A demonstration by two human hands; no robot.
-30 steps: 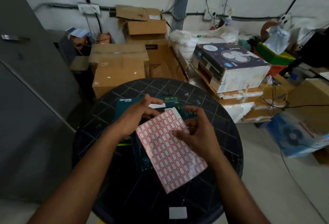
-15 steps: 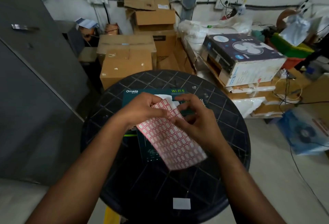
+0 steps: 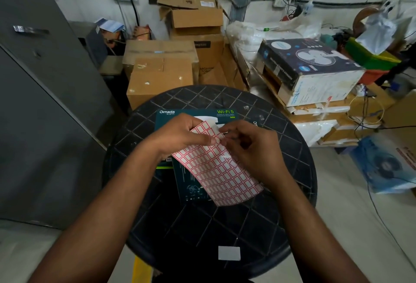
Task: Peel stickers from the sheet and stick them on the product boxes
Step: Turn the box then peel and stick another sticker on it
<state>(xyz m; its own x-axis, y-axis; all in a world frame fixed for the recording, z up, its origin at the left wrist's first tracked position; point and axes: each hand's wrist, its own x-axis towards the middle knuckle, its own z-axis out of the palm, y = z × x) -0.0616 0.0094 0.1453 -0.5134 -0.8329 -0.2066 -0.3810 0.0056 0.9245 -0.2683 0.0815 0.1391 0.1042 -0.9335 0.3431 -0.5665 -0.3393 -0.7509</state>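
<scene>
A sheet of red-bordered white stickers [image 3: 221, 174] curves over a dark teal Omada Wi-Fi 5 product box [image 3: 186, 113] lying on a round black table [image 3: 225, 222]. My left hand [image 3: 180, 135] grips the sheet's upper left part, thumb on top. My right hand [image 3: 252, 147] has curled fingers pinching at the sheet's top edge, fingertip to fingertip with the left. Whether a sticker is lifted there is hidden by the fingers. A second teal box edge [image 3: 186, 183] shows under the sheet.
A white label [image 3: 229, 253] sits near the table's front edge. Brown cartons [image 3: 159, 75] are stacked behind the table, a fan box [image 3: 308, 66] on packages at the right, a grey cabinet [image 3: 45, 102] at the left, and cables on the floor at the right.
Both hands lifted the sheet's top and came together there. The sheet went from lying flat to bending, with the right fingers now pinching its top edge.
</scene>
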